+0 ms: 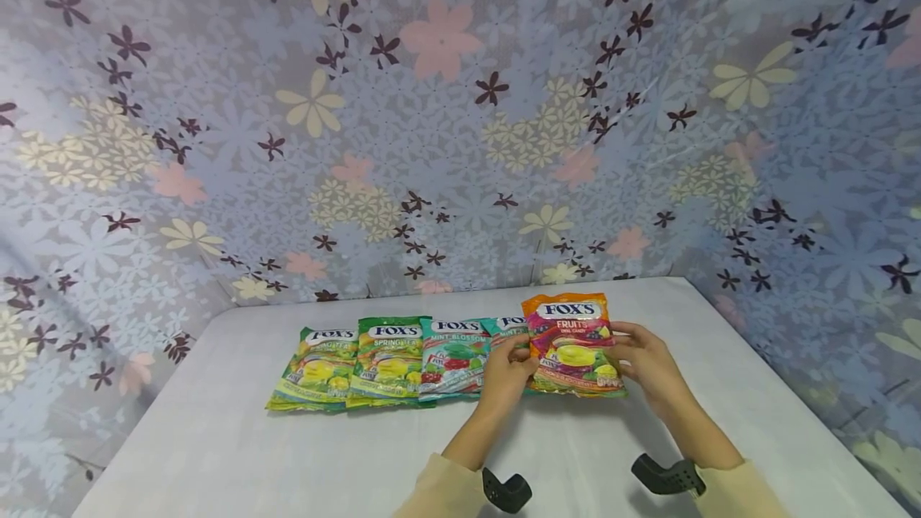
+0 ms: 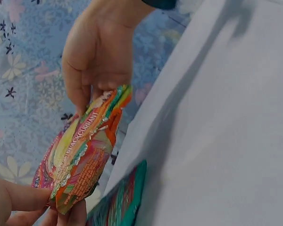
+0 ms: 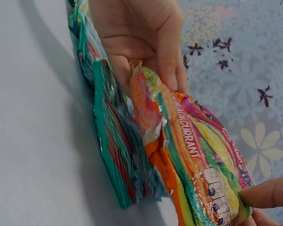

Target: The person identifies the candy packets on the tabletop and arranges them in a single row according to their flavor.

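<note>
- Table (image 1: 216,454): white, with floral cloth (image 1: 432,142) behind.
- My left hand (image 1: 507,370) and right hand (image 1: 647,362) pinch the orange candy bag (image 1: 572,346).
- Teal bag (image 1: 507,328) mostly hidden beneath it.

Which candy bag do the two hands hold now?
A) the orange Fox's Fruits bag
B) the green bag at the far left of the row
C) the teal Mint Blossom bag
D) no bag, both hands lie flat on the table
A: the left hand and the right hand grip the two side edges of the orange Fox's Fruits bag, at the right end of the row on the table.
</note>
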Action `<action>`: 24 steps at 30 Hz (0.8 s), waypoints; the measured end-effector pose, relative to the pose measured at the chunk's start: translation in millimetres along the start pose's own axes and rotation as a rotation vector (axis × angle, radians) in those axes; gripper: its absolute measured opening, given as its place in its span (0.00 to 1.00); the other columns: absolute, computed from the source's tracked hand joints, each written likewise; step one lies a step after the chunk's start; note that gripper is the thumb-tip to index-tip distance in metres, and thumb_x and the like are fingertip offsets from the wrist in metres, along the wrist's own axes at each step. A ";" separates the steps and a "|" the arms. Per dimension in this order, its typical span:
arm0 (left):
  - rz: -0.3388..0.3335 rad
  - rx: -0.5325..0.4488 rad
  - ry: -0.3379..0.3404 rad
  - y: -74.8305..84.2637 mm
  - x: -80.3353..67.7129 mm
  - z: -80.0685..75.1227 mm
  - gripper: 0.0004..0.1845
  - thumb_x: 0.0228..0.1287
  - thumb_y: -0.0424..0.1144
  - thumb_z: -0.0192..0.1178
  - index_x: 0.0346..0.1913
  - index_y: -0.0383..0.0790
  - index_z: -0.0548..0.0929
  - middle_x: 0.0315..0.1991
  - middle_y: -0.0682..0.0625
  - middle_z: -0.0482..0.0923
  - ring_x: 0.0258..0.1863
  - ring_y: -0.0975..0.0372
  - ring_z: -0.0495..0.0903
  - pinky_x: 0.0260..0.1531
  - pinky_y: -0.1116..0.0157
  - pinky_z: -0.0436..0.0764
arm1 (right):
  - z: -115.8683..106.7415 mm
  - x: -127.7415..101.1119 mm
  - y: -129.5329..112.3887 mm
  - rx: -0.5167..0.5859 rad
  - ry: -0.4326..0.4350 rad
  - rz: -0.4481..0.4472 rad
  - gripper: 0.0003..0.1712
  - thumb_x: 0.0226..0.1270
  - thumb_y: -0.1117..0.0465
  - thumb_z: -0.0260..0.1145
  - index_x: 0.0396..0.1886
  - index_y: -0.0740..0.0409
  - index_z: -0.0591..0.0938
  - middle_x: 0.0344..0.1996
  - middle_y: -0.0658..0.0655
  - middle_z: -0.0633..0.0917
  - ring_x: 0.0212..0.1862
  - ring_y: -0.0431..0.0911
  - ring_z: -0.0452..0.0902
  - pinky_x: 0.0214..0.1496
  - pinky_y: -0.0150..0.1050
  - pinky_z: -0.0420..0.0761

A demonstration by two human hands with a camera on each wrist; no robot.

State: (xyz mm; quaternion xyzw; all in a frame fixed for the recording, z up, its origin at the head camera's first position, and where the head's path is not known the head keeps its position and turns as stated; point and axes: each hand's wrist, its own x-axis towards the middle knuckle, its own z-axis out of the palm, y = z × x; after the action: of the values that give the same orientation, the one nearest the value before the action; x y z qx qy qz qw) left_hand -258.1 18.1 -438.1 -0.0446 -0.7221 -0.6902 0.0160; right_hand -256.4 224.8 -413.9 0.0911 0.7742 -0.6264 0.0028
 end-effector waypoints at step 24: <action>0.135 0.156 -0.042 -9.1 -5.8 -46.6 0.22 0.60 0.26 0.62 0.59 0.34 0.77 0.42 0.43 0.79 0.32 0.60 0.78 0.30 0.67 0.80 | 30.1 -4.2 1.3 -0.021 -0.051 -0.033 0.34 0.63 0.63 0.63 0.69 0.66 0.67 0.53 0.64 0.74 0.50 0.51 0.74 0.47 0.40 0.80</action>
State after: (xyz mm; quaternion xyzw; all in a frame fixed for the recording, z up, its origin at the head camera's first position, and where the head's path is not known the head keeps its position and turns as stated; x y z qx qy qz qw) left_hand -254.8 -29.0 -445.5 -0.1064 -0.7691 -0.6282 0.0507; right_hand -255.3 195.3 -421.1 0.0620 0.7818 -0.6203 0.0131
